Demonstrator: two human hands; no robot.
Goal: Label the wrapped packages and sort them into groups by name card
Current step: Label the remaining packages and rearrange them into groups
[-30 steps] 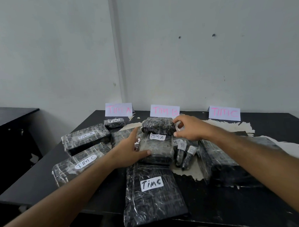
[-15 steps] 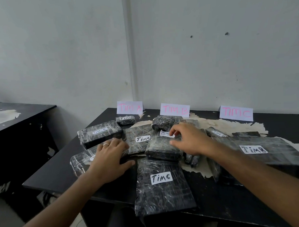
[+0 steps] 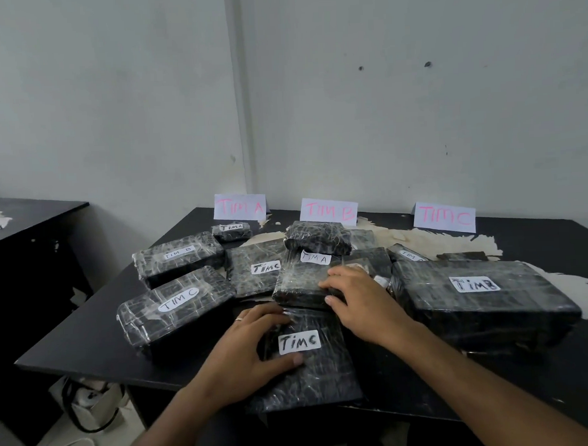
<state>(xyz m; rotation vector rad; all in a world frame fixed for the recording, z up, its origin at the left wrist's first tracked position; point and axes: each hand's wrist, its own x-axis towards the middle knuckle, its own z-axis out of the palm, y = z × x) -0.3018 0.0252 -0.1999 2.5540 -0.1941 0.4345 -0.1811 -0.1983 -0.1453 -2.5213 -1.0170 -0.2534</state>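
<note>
Mostly the labelling looks done, while the sorting has hardly begun. White labels show on nearly every wrapped package in view, yet they lie mixed in the middle of the black table [image 3: 75,337]. A "Tim C" box [image 3: 176,303] and a "Tim B" box [image 3: 178,256] sit at the left, a large "Tim B" package [image 3: 481,297] at the right, and only a small "Tim A" package [image 3: 231,229] lies just before its name card. The three cards, Tim A card [image 3: 240,207], Tim B card [image 3: 329,211] and Tim C card [image 3: 444,217], stand along the far edge.

The left hand [image 3: 247,353] rests on the near "Tim C" package [image 3: 305,360], fingers spread, thumb under its label. The right hand [image 3: 360,297] lies with loosely bent fingers on the "Tim A" package [image 3: 302,279] behind it. Whether it grips cannot be told.
</note>
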